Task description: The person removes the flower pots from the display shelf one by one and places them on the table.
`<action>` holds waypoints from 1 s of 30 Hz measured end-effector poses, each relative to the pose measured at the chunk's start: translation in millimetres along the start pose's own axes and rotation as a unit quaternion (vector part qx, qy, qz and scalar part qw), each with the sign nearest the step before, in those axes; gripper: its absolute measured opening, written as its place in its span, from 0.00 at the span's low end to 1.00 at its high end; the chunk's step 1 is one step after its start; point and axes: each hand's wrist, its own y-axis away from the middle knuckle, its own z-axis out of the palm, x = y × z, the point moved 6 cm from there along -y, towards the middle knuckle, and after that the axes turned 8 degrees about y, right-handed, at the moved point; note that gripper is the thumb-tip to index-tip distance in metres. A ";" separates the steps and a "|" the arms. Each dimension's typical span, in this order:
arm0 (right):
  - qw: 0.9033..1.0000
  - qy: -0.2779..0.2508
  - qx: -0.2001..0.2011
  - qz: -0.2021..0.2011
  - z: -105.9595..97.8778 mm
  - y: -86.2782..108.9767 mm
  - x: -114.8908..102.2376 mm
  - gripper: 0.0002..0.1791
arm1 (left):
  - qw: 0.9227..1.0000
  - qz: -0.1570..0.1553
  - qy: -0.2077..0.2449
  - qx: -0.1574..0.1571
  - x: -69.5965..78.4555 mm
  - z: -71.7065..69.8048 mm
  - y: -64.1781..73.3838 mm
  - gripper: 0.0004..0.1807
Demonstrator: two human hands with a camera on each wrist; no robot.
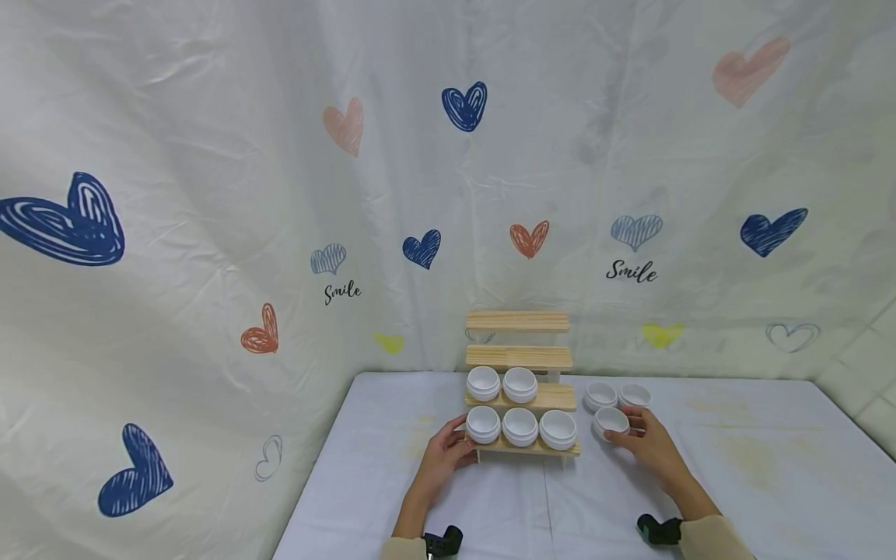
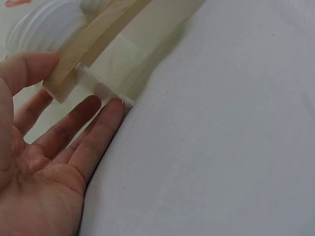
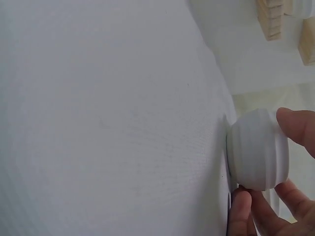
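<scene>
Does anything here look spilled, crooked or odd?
Nothing looks spilled or toppled: the white bowls on the stepped rack sit upright. What stands out is faint yellowish patches on the white tablecloth, right of the right hand; possibly stains, since the surrounding cloth is plain.

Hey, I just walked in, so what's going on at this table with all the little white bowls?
A person is handling small white bowls at a tiered wooden stand. Their left hand holds the left end of its lowest shelf, while their right hand grips one bowl to the right of the stand. Two more bowls sit just behind that one. Five are already on the stand: three on the lowest shelf, two on the next one up.
</scene>
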 end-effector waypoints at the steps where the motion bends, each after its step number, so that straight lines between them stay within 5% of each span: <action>1: 1.000 -0.005 0.000 0.003 0.0 0.5 0.0 0.45 | 1.000 -0.001 0.000 0.001 -0.1 0.1 -0.1 0.31; 9: 0.999 -0.023 0.025 0.023 -4.2 7.1 -7.1 0.46 | 1.000 -0.006 0.003 0.003 -0.6 0.4 -0.7 0.31; 17: 0.992 -0.048 0.119 -0.006 -12.7 22.3 -59.4 0.36 | 1.000 -0.003 0.000 0.001 -0.8 -0.8 -0.5 0.31; 30: 0.985 -0.021 0.054 -0.163 16.8 25.8 -135.0 0.27 | 1.000 -0.001 0.000 0.002 -0.2 -0.2 0.1 0.31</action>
